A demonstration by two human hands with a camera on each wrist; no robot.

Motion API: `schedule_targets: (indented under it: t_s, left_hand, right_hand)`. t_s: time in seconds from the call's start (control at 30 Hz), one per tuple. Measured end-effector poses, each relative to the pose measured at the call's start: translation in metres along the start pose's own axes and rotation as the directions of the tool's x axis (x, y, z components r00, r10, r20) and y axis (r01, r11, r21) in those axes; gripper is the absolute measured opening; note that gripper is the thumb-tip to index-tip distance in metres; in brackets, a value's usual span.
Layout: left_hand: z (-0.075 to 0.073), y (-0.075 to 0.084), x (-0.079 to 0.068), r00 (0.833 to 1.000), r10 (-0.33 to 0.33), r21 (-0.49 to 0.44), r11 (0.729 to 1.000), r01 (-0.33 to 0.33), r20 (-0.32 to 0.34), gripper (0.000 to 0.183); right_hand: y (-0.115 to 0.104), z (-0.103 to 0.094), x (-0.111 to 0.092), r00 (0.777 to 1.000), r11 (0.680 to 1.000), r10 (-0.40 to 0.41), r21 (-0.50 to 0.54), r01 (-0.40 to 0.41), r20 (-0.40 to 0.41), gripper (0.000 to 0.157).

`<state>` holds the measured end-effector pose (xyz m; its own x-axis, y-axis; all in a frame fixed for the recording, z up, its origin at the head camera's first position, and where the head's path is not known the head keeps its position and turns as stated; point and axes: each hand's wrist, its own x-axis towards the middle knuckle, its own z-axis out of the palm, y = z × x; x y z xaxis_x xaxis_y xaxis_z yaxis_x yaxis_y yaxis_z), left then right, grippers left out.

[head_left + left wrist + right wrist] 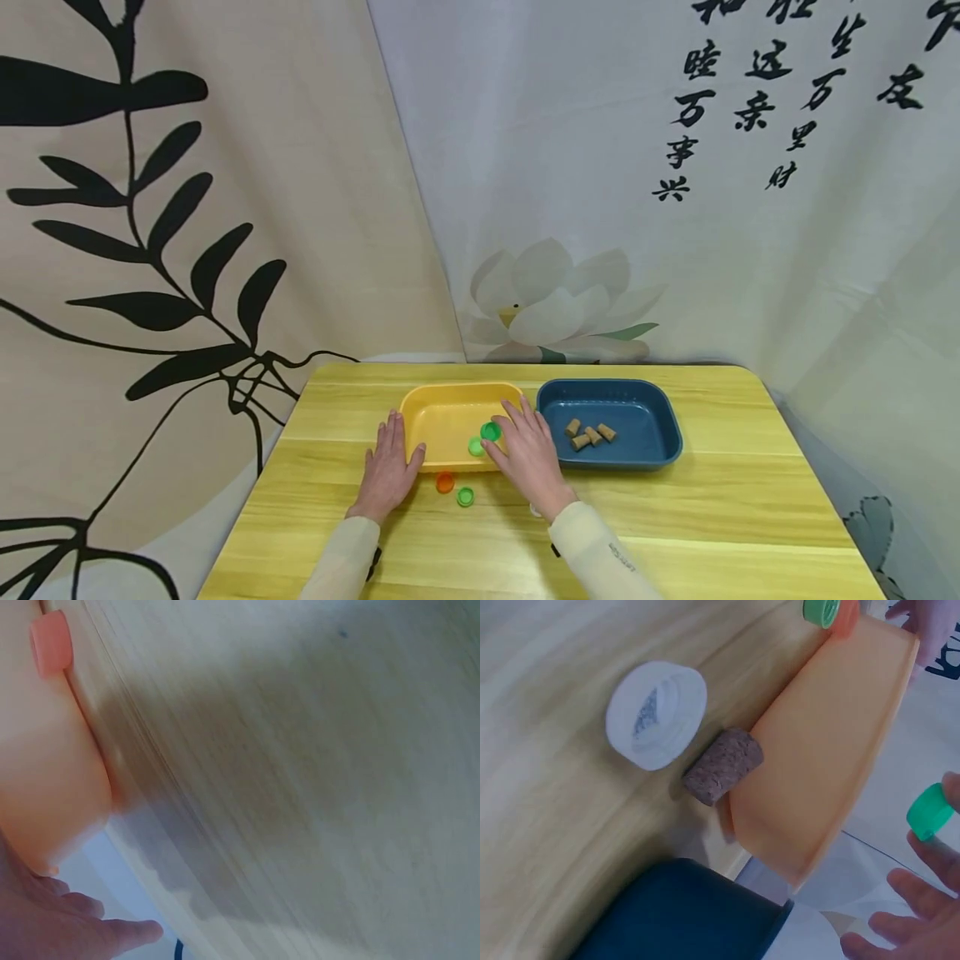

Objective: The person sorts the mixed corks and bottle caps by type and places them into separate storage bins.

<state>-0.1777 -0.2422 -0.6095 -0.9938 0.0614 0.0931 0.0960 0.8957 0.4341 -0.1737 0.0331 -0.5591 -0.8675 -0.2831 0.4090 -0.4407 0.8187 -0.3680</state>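
My right hand [531,454] is above the right side of a yellow tray [427,412]. Between its thumb and index finger it pinches a green bottle cap [930,812]; the other fingers are spread. A lighter green cap [476,447] lies inside the tray. At the tray's left side, my left hand [387,471] touches the rim with fingers extended and thumb spread apart. On the table before the tray lie an orange cap [445,482] and another green cap [465,497]. In the right wrist view, a cork [724,765] and a white cap [656,715] lie beside the tray.
A dark blue tray [652,425] stands just right of the yellow one, with several corks [592,435] inside. Both rest on a wooden table [720,517]. Printed cloth [360,208] hangs behind the table's far edge.
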Motion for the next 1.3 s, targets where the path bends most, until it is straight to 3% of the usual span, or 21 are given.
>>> schedule_targets:
  t_s: [0.13, 0.3, 0.8, 1.0, 1.3]
  left_hand:
    - [0.000, 0.000, 0.000, 1.000, 0.013, 0.003, 1.000, -0.013, -0.024, 0.081]
    - [0.000, 0.000, 0.000, 1.000, 0.003, 0.015, 1.000, -0.003, -0.003, 0.082]
    - [-0.002, 0.000, 0.000, 0.999, -0.017, 0.013, 1.000, 0.017, 0.029, 0.082]
    - [0.000, 0.002, 0.002, 0.998, -0.019, 0.000, 1.000, 0.019, 0.051, 0.084]
    - [0.001, -0.001, 0.003, 0.999, -0.019, -0.006, 1.000, 0.020, 0.042, 0.084]
  right_hand:
    - [0.001, 0.007, 0.009, 1.000, 1.000, 0.010, -0.023, -0.009, 0.020, 0.040]
    - [0.004, 0.015, 0.017, 0.998, 0.998, 0.039, -0.059, -0.036, 0.051, 0.039]
    - [0.009, 0.029, 0.019, 0.983, 0.992, 0.105, -0.078, -0.094, 0.149, 0.048]
    - [0.017, 0.021, 0.008, 0.986, 0.994, 0.113, -0.015, -0.112, 0.123, 0.064]
    - [0.021, -0.006, -0.016, 0.992, 0.979, 0.128, 0.158, -0.130, 0.021, 0.073]
